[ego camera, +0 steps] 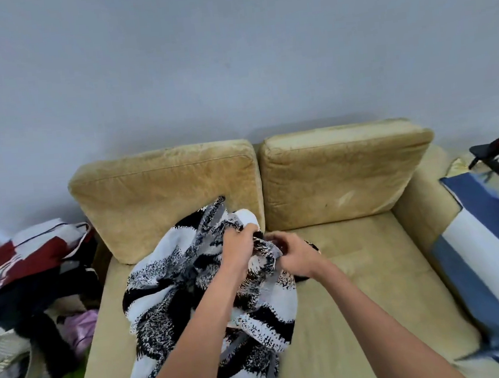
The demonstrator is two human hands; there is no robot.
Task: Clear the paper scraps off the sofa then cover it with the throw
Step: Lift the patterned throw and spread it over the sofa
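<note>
A: Head view: where is the throw?

B: The bunched black-and-white patterned fabric throw (203, 290) lies heaped on the left seat of the worn mustard-yellow two-cushion sofa (358, 285). Its top edge rests against the left back cushion (163, 197), and its lower end runs down to the front of the seat.

A: And the hands?

B: Both are at the top of the heap, near the seam between the two back cushions. The left hand (237, 241) has its grip closed around a gathered fold of the throw. The right hand (294, 253), just beside it, has its fingers curled into the cloth, pinching it.

A: How much free room is there?

B: The right seat is bare as far as the right armrest, where a blue-and-white striped cloth (487, 263) hangs over the edge. Off the left edge sits a pile of red, white and black clothing (27, 265). No paper scraps show on the seat.
</note>
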